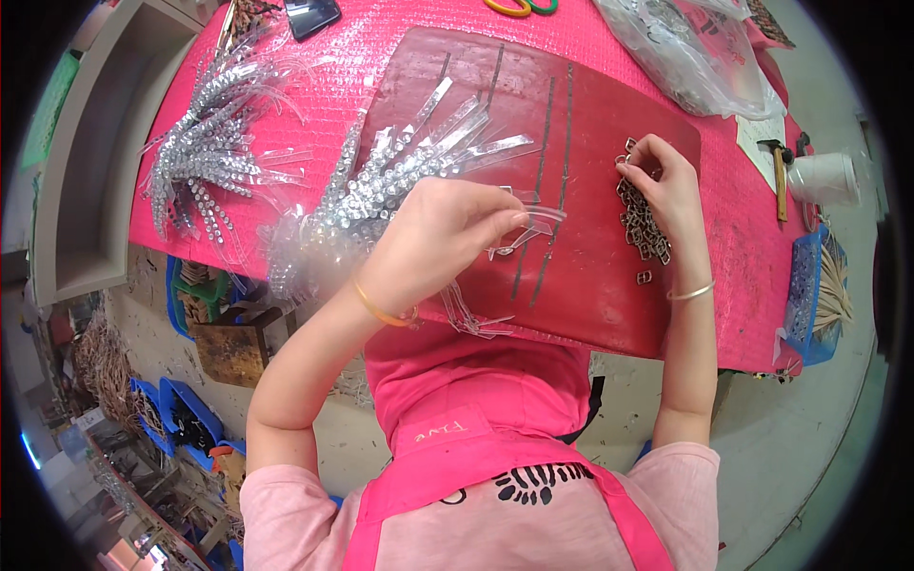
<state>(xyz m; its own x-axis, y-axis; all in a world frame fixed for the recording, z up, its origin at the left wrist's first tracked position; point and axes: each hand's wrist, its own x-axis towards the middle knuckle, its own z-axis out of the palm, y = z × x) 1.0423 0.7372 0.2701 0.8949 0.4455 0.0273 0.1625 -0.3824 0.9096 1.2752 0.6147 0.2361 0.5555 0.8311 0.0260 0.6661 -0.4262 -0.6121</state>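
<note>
My left hand (457, 224) is closed on clear plastic straps (545, 215), whose ends stick out past the thumb and fingertips. Under and beside that wrist lies a bunch of silver, rhinestone-studded straps (381, 181) with clear ends fanned out. My right hand (666, 181) is at the right of the red mat (600, 305), thumb and forefinger pinched at the top of a pile of small metal buckles (643, 226). A buckle seems to be between those fingertips, partly hidden by them. One loose buckle (644, 277) lies just below the pile.
A second bunch of silver straps (205, 143) lies at left. Toward the back are a phone (312, 15), scissors (509, 8) and a clear plastic bag (690, 57). A hammer (781, 181), a white roll (824, 179) and a blue basket (807, 295) are at right.
</note>
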